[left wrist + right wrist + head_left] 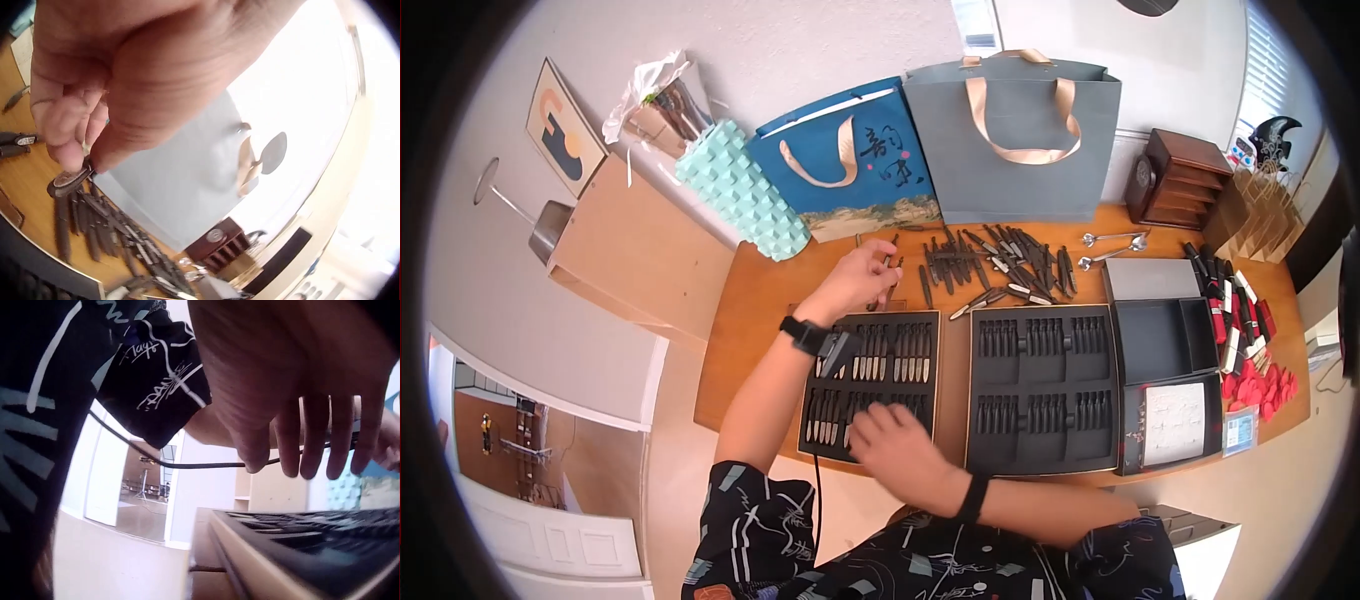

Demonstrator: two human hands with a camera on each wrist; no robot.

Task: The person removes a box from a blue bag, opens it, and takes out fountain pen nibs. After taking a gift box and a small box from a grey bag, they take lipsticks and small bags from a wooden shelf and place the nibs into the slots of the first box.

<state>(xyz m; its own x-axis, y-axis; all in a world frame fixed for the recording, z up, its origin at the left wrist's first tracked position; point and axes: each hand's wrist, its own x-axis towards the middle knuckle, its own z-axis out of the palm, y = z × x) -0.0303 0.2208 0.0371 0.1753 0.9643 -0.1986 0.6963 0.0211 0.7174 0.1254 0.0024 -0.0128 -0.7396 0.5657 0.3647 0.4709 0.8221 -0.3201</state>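
Note:
My left hand [862, 283] is over the table just behind the left black tray [945, 340]. In the left wrist view its thumb and fingers pinch a slim dark piece with a pale oval panel [67, 180]. My right hand [905, 455] hovers low over the front part of that tray, its fingers [307, 450] hanging loosely with nothing between them. Dark slim pieces with pale ends [912, 342] stand in rows in the tray's slots. Part of the front row is hidden behind the right hand.
A second black tray [1045, 388] holds rows of dark pieces. Behind it lies a loose heap of them [1025, 262]. To the right are a grey box [1162, 340], red and black items [1235, 310] and small metal tools [1100, 240]. Two paper bags stand behind, one blue [850, 160], one grey [1015, 175].

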